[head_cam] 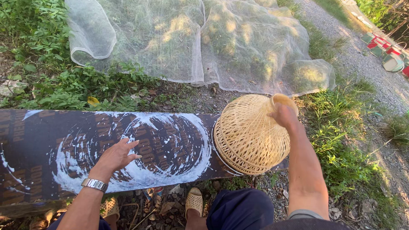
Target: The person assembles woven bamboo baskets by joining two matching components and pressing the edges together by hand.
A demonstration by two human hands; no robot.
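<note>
A woven bamboo dome-shaped basket (249, 136) stands tilted on its wide rim at the right end of a dark board (34, 145) smeared with white rings. My right hand (284, 116) grips the basket's narrow top opening. My left hand (117, 155), a metal watch on its wrist, rests flat with spread fingers on the white-smeared board, left of the basket and apart from it.
A white fine-mesh net (200, 42) lies spread over grass beyond the board. Green weeds (47, 81) grow at the left, a gravel path (362, 59) runs at the right with coloured containers (390, 53) far up it. My sandalled foot (194, 200) is below the board.
</note>
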